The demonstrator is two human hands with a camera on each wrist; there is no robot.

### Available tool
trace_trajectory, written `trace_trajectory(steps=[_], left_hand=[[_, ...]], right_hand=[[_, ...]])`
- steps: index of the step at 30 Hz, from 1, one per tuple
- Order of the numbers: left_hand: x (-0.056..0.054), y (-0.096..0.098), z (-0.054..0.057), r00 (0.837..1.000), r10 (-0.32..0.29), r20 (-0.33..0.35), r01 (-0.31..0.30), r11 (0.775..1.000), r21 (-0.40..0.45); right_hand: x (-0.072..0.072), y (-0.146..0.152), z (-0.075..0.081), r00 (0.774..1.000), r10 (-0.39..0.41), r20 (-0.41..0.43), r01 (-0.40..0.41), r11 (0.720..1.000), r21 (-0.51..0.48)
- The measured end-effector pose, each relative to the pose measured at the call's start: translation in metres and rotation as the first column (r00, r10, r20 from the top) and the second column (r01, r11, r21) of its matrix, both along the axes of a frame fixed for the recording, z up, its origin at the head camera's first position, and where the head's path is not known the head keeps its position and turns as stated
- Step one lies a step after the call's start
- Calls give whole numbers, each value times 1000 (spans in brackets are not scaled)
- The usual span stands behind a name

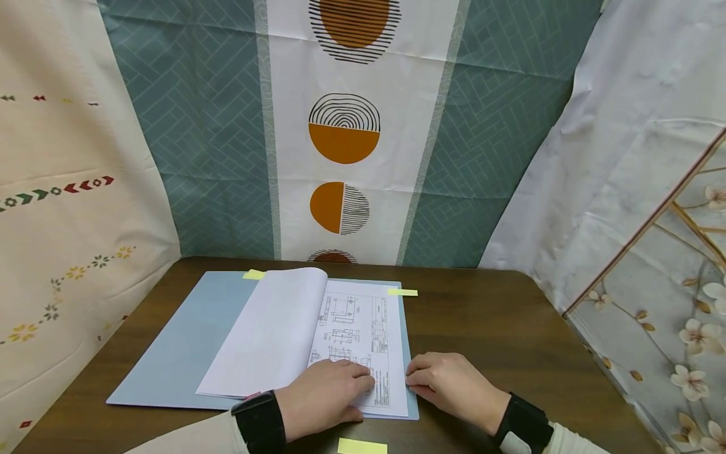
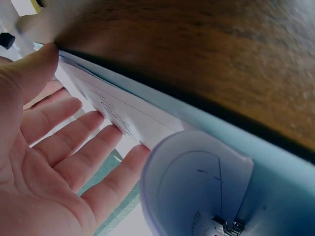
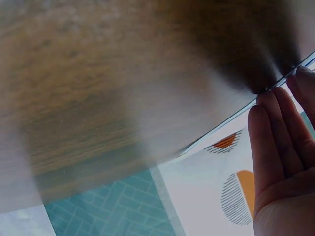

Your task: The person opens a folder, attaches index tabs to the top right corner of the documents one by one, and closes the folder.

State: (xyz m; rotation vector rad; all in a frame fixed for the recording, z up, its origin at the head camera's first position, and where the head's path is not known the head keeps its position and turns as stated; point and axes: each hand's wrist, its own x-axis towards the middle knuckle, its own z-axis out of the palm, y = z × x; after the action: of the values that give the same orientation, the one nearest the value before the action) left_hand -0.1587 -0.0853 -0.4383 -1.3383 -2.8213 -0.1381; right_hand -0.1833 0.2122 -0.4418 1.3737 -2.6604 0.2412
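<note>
A light blue folder [image 1: 170,353] lies spread on the table. Inside it, white sheets [image 1: 255,340] are turned over to the left and bulge in a curl near the fold. The exposed right page [image 1: 382,378] carries technical drawings and a title block. My left hand [image 1: 326,391] rests on the lower part of this page, its fingers [image 2: 74,137] extended and spread in the left wrist view. At the folder's right edge is my right hand [image 1: 454,384]; its fingertips [image 3: 267,98] touch that edge, with the fingers fairly straight.
Yellow sticky strips mark the folder's top left [image 1: 253,274] and the page's top right [image 1: 403,292]. Another yellow sticky note [image 1: 363,446] lies at the table's front. The brown wooden table [image 1: 482,321] is bordered by hanging patterned cloths [image 1: 215,157].
</note>
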Motion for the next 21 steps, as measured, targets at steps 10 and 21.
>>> trace_trajectory(steps=[10, 21], left_hand=[[2, 1, 0, 1000, -4, -13, 4, 1000, -7], [1, 3, -1, 996, -46, -75, 44, 999, -19]], right_hand=[[1, 1, -1, 999, -24, 31, 24, 1000, -12], [-1, 3, -3, 999, -50, 17, 50, 999, -13]])
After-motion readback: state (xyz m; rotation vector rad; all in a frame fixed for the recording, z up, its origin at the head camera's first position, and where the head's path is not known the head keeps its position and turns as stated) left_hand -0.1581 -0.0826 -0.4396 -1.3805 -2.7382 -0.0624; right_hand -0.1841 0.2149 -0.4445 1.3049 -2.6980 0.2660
